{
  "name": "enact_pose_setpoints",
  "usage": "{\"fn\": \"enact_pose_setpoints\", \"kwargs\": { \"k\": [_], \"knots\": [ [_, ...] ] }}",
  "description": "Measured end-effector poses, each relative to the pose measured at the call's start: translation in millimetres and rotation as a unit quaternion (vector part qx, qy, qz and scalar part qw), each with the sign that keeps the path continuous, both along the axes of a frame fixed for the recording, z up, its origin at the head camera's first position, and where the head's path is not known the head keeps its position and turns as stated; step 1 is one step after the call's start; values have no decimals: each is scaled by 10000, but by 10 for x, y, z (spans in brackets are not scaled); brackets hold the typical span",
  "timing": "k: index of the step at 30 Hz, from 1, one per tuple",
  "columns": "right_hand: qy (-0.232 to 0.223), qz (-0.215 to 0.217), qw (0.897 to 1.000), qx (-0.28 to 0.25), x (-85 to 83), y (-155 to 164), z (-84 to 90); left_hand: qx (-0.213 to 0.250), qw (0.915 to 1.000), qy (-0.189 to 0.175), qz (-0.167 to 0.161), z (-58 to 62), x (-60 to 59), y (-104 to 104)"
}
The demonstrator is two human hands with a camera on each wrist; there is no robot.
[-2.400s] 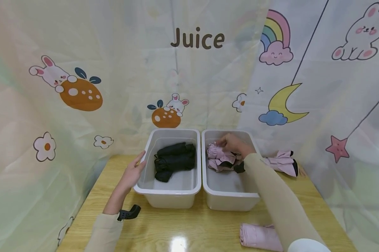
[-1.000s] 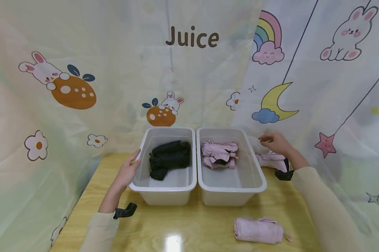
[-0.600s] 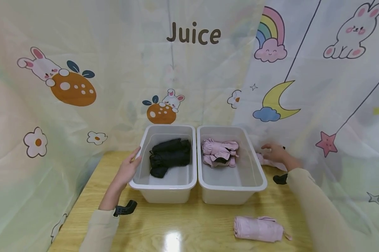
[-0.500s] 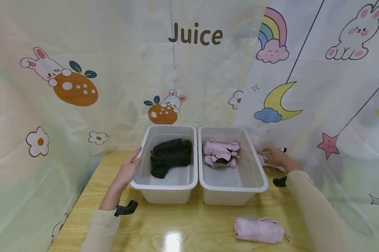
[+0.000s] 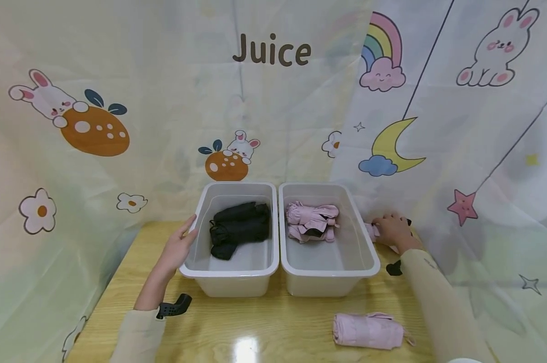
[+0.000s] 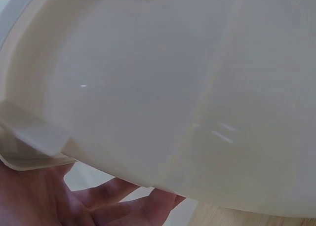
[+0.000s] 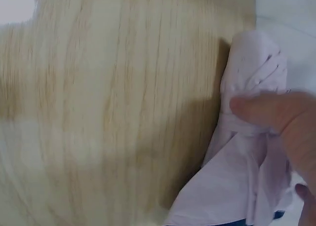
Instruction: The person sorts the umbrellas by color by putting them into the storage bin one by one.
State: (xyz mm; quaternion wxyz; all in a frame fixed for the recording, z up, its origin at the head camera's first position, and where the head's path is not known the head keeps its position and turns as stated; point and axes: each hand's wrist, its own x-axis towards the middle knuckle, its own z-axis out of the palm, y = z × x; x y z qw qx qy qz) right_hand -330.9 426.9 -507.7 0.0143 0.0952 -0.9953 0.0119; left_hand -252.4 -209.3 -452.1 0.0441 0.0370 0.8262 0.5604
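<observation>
At the right of the table my right hand [image 5: 393,231] grips a folded pink umbrella [image 7: 252,162] from above. In the right wrist view its thumb presses the pleated cloth, and the far fingers are mostly hidden. My left hand [image 5: 175,247] rests with relaxed, fairly straight fingers against the outer left side of the left bin [image 5: 228,274]. Black folded umbrellas [image 5: 241,227] lie inside that bin. Pink folded umbrellas [image 5: 312,222] with dark lining lie in the right bin [image 5: 330,274]. The left wrist view shows fingers [image 6: 113,191] at the bin's pale wall.
A rolled pink umbrella [image 5: 368,331] with a small strap lies on the wooden table [image 5: 210,333], in front of the right bin. Both bins stand side by side near the patterned curtain [image 5: 164,126], which also hangs along the sides.
My right hand has left the right bin, moved right and come down onto the pink umbrella beside it, which it now grips. My left hand stays at the left bin.
</observation>
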Motion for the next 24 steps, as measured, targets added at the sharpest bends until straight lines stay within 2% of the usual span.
{"fn": "enact_pose_setpoints", "kwargs": {
  "k": [4,8,11,16,18,22,24],
  "knots": [
    [-136,183,9988,-426,10,98,-76,-48,10000,21,19,25,-16,16],
    [-373,78,9961,-791,38,153,-140,-45,10000,51,66,20,-17,16],
    [-190,76,9965,-805,78,180,-166,-32,10000,47,51,17,-9,7],
    [130,527,9946,-883,171,234,-241,-44,9999,97,9,14,-4,0],
    [74,571,9925,-1079,198,258,-266,-68,9999,115,8,17,-6,1],
    [-16,382,9861,-1617,237,311,-275,-79,10000,57,-11,14,2,15],
    [144,404,9818,-1852,251,338,-235,-46,10000,36,-18,13,-1,24]
  ]
}}
